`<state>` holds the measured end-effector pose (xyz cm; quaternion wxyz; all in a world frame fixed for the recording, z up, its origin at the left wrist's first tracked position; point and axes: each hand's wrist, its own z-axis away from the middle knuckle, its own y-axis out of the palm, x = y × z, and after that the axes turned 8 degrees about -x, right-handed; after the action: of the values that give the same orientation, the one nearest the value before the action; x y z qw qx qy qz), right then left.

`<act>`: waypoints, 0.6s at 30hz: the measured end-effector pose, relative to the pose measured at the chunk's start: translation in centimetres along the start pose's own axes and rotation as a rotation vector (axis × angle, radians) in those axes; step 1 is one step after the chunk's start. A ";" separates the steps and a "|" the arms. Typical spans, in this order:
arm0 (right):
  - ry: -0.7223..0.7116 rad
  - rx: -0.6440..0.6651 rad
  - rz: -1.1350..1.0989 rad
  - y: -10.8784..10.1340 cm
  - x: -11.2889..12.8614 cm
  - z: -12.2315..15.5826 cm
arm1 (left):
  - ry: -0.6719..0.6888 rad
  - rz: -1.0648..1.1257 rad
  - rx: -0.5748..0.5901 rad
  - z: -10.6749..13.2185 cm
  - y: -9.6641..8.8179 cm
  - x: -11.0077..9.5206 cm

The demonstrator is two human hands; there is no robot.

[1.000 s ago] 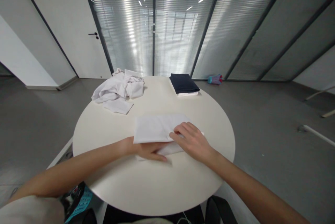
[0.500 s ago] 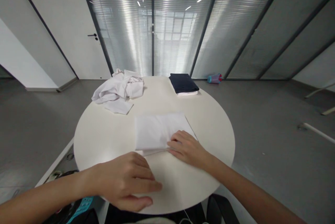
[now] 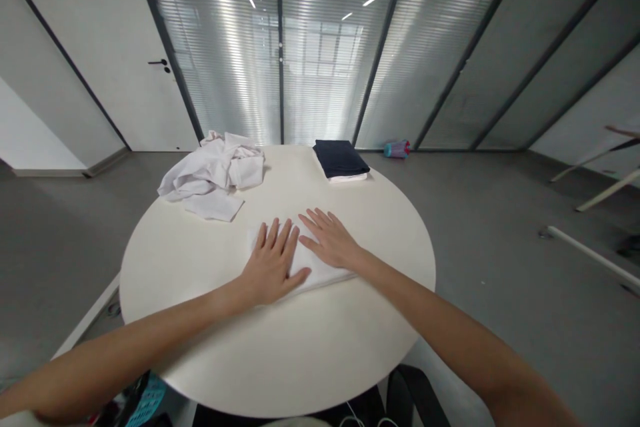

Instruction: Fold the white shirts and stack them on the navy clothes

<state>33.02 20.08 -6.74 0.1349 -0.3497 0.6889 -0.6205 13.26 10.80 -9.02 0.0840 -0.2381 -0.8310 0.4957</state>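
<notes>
A folded white cloth (image 3: 320, 270) lies flat in the middle of the round table, partly covered by both hands. My left hand (image 3: 273, 266) rests on its left part, palm down with the fingers spread. On the right part lies my right hand (image 3: 331, 238), also flat with its fingers stretched out. Neither hand grips anything. Toward the back left, a crumpled white garment (image 3: 215, 170) sits in a loose heap. A dark navy folded cloth (image 3: 341, 158) is stacked over a white folded one (image 3: 349, 178) at the back right.
The round white table (image 3: 240, 354) carries all the cloths. A black chair armrest (image 3: 417, 390) stands at its near edge. On the floor beyond is a blue and pink basket-like object (image 3: 397, 149). Glass partitions with blinds and a white door (image 3: 115, 47) close off the far side.
My left hand has moved forward from the table's near side onto the folded cloth and spread out. My right hand has slid forward from the cloth's near edge and flattened. The view has shifted slightly.
</notes>
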 end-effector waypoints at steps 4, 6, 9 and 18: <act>0.150 0.070 -0.004 0.0 -3.0 0.3 | 0.021 0.022 -0.038 0.5 0.4 0.1; 0.167 0.076 -0.026 -0.2 -3.9 0.4 | 0.026 0.018 -0.036 0.4 0.5 0.2; 0.107 -0.011 -0.021 -0.2 -4.6 0.4 | 0.026 0.016 -0.030 0.3 0.6 0.2; 0.121 -0.009 -0.295 -3.2 -6.9 1.4 | 0.485 0.207 0.116 -0.6 -4.4 1.6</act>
<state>39.87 23.50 -5.66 -0.0009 -0.4097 0.6398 -0.6502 10.73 10.32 -5.05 0.2430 -0.4285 -0.7279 0.4770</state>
